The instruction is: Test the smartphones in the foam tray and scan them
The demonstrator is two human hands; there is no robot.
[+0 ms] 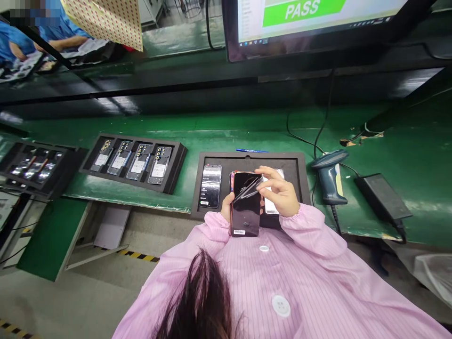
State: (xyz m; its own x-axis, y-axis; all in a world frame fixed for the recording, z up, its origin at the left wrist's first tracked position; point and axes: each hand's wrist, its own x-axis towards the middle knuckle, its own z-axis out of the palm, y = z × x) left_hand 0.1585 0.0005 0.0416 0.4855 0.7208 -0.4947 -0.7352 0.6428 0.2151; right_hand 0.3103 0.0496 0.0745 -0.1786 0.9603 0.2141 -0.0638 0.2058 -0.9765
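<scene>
A dark-screened smartphone (245, 212) with an orange-toned edge rests in my left hand (228, 205), thumb along its left side and fingertips showing at its right. At the phone's top right corner, my right hand (278, 190) pinches a clear protective film (249, 190), which is wrinkled and partly lifted off the glass. A small white label sits at the screen's lower end. Beneath both hands lies a dark foam tray (300, 165). In its left part is another phone (211, 186) with a lit text list; a white-screened phone (271, 205) is partly hidden behind my right hand.
A blue pen (252, 150) lies behind the tray. To the right are a barcode scanner (330, 176) and a black power adapter (383, 197) with cables. Leftward, a foam tray (178, 167) holds several opened phones. A monitor (310, 28) showing PASS stands above; co-workers' arms (63, 43) appear far left.
</scene>
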